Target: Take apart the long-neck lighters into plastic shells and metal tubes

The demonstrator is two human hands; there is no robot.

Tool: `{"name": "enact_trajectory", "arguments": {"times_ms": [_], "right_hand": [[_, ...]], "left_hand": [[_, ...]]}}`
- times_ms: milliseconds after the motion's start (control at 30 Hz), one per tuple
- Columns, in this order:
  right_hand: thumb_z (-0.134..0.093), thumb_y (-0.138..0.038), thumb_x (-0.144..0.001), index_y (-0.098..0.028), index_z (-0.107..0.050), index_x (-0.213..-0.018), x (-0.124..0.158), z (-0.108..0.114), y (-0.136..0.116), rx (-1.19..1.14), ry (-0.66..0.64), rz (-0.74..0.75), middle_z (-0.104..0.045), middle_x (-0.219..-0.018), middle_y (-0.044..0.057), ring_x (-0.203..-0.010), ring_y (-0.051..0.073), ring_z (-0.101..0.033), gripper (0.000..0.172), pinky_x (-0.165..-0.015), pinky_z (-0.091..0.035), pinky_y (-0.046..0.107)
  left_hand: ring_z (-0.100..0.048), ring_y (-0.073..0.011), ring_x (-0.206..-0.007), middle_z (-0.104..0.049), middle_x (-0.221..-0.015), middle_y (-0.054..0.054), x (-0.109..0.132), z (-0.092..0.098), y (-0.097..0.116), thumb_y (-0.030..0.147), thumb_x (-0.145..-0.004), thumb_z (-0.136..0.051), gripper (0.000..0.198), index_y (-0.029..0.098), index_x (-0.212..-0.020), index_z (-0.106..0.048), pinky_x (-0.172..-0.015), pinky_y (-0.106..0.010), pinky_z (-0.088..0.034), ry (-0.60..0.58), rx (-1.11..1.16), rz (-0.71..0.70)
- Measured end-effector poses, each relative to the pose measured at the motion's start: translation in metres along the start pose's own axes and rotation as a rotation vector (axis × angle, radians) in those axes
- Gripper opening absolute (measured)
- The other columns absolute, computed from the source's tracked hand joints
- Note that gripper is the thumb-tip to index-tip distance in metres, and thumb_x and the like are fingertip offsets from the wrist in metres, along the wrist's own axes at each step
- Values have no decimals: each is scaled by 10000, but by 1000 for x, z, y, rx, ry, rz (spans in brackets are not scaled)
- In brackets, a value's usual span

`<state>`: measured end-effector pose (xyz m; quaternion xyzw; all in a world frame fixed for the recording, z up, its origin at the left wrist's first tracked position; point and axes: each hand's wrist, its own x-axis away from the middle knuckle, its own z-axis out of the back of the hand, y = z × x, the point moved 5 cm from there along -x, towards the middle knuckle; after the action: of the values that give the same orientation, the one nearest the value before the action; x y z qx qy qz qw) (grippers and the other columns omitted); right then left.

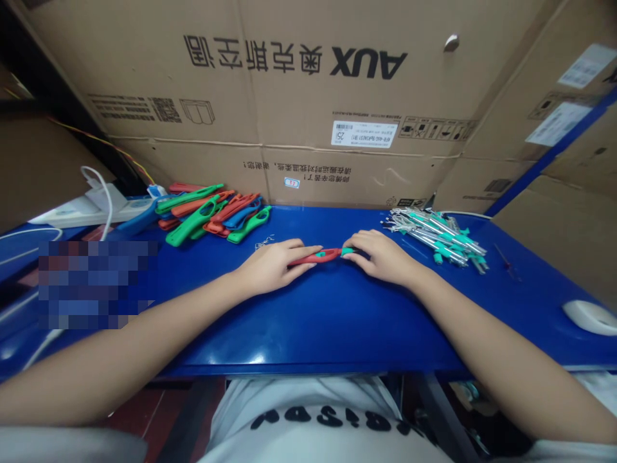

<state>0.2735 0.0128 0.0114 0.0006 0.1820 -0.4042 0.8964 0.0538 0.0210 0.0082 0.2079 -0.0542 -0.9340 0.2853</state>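
My left hand (277, 265) is closed round the left part of a red plastic casing (328, 255) above the blue table. A small green piece shows in the casing's opening. At the casing's right end, my right hand (378, 257) pinches a small green part (346, 251) that meets the red tip. Back left lies a pile of red, green, orange and blue casings (193, 222). To the right of my right hand is a heap of silver rods with green parts (438, 238).
A cardboard wall (299, 96) stands behind the blue table (308, 328). A white mouse (590, 317) sits at the right edge. White plugs and a power strip (99, 209) with cables are at the left. A thin reddish tool (504, 257) lies right of the rods.
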Motion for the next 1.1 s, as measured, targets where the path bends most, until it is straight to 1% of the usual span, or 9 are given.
{"name": "enact_trajectory", "arguments": {"times_ms": [100, 267, 400, 500, 600, 733, 900, 1000, 1100], "right_hand": [[-501, -342, -1031, -166, -669, -1064, 0, -2, -6, -6, 8, 71, -735, -989, 100, -924, 244, -624, 245, -832, -439, 379], [-441, -322, -1044, -150, -668, -1075, 1, -3, -21, -8, 67, 177, -708, -914, 126, -851, 246, -587, 286, -801, -474, 385], [-434, -295, -1039, -156, -664, -1067, 2, 0, -28, -28, 114, 207, -701, -889, 128, -816, 245, -578, 270, -762, -481, 384], [-434, -282, -1034, -165, -665, -1047, 3, 2, -30, -32, 137, 209, -705, -886, 128, -801, 244, -576, 259, -751, -489, 391], [-444, -270, -1031, -158, -668, -1033, 4, 1, -32, -32, 133, 216, -704, -872, 125, -787, 239, -572, 251, -762, -497, 394], [-464, -269, -1027, -156, -674, -1032, 6, 2, -32, -98, 114, 196, -706, -871, 122, -801, 240, -585, 238, -757, -502, 389], [-470, -256, -1027, -164, -690, -1006, 5, 3, -33, -176, -25, 150, -684, -838, 91, -790, 218, -597, 240, -757, -499, 359], [-486, -256, -1024, -158, -697, -996, 5, 6, -34, -215, -20, 144, -688, -838, 88, -784, 209, -599, 234, -740, -491, 341], [-495, -243, -1023, -156, -699, -975, 6, 7, -35, -223, -13, 151, -685, -819, 81, -769, 201, -594, 227, -724, -482, 329]], "left_hand": [[-698, -171, -853, -712, -1061, -64, 2, 1, 5, 420, -1021, -508, 416, 237, -1369, -642, -709, -258, -522, 38, 18, 10], [-702, -159, -783, -734, -965, -60, 7, 4, 12, 381, -984, -567, 367, 209, -1274, -711, -663, -252, -522, 125, 40, 12], [-716, -164, -785, -751, -961, -61, 9, 8, 19, 347, -964, -579, 346, 200, -1240, -727, -634, -250, -526, 182, -14, -4], [-713, -165, -742, -759, -950, -60, 11, 10, 24, 337, -960, -569, 346, 192, -1227, -733, -602, -254, -520, 205, -50, -24], [-714, -164, -721, -764, -956, -54, 12, 10, 28, 310, -955, -563, 341, 186, -1223, -733, -594, -257, -522, 204, -70, -38], [-716, -165, -728, -761, -935, -54, 14, 9, 31, 310, -963, -552, 332, 181, -1209, -734, -590, -253, -524, 213, -87, -54], [-716, -160, -734, -760, -949, -62, 15, 6, 34, 298, -978, -524, 336, 181, -1225, -720, -608, -248, -539, 182, -124, -100], [-715, -165, -734, -758, -946, -67, 16, 5, 33, 291, -973, -530, 337, 166, -1223, -719, -614, -255, -545, 186, -108, -120], [-706, -164, -727, -751, -930, -70, 16, 5, 32, 277, -964, -545, 340, 146, -1225, -719, -626, -263, -550, 177, -34, -107]]}}
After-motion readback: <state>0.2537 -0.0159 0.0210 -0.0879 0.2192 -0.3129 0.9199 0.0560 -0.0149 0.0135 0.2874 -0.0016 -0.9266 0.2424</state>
